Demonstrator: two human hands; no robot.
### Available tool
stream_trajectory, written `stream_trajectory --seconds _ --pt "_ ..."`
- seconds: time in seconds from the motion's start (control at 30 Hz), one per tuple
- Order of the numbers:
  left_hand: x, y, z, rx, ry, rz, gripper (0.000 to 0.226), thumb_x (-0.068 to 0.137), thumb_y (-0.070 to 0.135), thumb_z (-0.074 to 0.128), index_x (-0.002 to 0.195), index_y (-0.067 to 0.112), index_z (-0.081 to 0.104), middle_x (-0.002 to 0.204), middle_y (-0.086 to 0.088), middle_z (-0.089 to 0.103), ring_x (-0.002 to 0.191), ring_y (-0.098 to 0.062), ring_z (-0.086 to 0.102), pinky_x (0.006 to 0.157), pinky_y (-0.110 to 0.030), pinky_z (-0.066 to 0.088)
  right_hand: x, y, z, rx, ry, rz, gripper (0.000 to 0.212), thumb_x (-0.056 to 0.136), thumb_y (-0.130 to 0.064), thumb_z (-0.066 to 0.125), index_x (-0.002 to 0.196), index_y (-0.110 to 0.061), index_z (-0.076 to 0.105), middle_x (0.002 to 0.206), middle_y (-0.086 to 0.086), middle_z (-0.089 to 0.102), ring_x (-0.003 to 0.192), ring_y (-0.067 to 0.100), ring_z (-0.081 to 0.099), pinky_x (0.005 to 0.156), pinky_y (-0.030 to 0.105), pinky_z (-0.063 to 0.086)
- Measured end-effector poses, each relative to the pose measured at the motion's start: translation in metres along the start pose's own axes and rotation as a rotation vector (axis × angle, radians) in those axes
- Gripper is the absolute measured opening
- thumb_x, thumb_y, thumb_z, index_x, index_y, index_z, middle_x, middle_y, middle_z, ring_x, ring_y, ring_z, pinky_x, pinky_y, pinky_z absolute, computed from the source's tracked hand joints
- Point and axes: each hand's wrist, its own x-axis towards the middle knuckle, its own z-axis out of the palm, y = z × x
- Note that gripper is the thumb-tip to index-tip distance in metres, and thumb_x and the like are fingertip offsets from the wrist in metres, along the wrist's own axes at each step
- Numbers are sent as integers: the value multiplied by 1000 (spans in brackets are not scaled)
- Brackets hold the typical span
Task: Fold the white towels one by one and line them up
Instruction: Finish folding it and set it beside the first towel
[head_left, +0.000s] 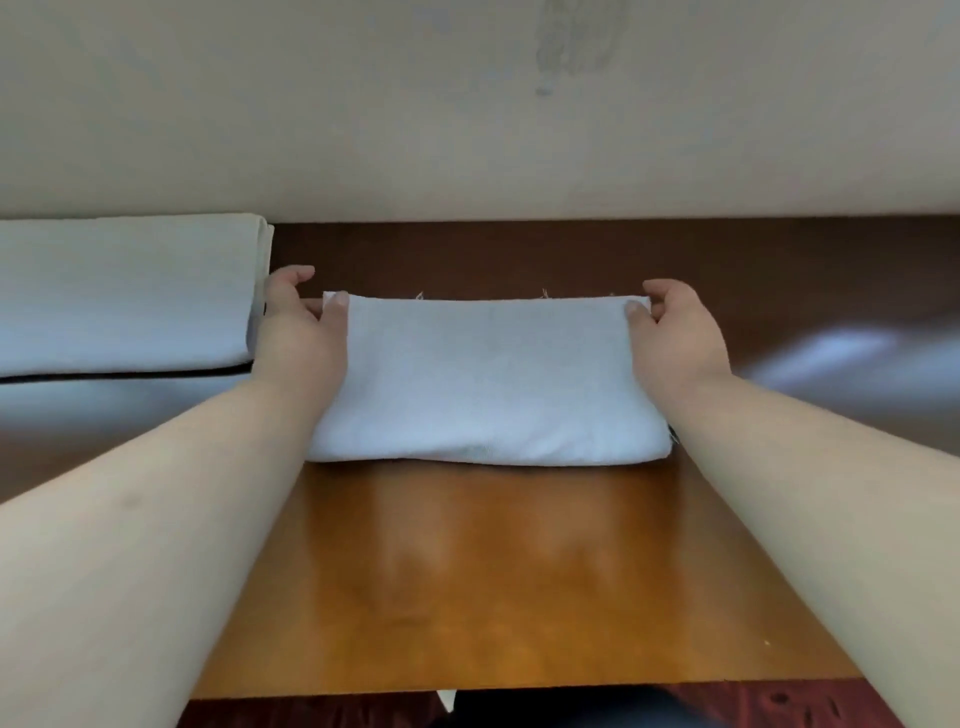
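From here I see a folded white towel (483, 379) lying flat on the wooden table (498, 571), square in front of me and a little back from the near edge. My left hand (301, 332) pinches the towel's far left corner, thumb on top of the cloth and fingers curled behind the edge. My right hand (675, 332) does the same at the far right corner, thumb pressed on top, fingers bent round the back. Both forearms reach in from the bottom corners and lie along the towel's short sides. A few loose threads stick up along the towel's far edge. To the left, just beside my left hand, a second folded towel (124, 296) sits against the cream wall (467, 104) at the back of the table. Dark red floor (779, 706) shows below the table's near edge
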Motion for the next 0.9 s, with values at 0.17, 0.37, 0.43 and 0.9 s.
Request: stream_trajectory --seconds 0.17,0.37,0.43,0.9 --pt "-2 -7 -8 73 -38 -52 51 95 39 57 140 33 36 95 9 61 78 -6 57 63 -21 40 -1 10 -2 -7 -17 29 42 95 -44 54 135 -33 47 90 -17 56 78 -2 58 60 19 37" --pt "-4 -13 -18 245 -196 -192 41 91 47 60 124 23 56 91 8 60 76 -12 58 65 -27 46 -4 3 -6 6 -17 145 44 94 -42 59 135 -31 46 88 -15 59 76 0 58 58 20 37" --pt "1 -14 -18 134 -199 -161 27 93 36 61 118 28 54 100 7 64 87 -16 63 71 -30 51 -5 1 -7 15 10 158 41 94 -38 60 133 -32 48 86 -14 60 72 -2 59 57 17 37" --pt "-44 -43 -65 214 -388 -187 58 88 54 61 135 26 41 93 10 58 75 -5 54 63 -23 36 -87 8 -41 73 -58 413 75 78 -57 69 143 -31 40 120 -4 62 105 20 61 89 35 48"
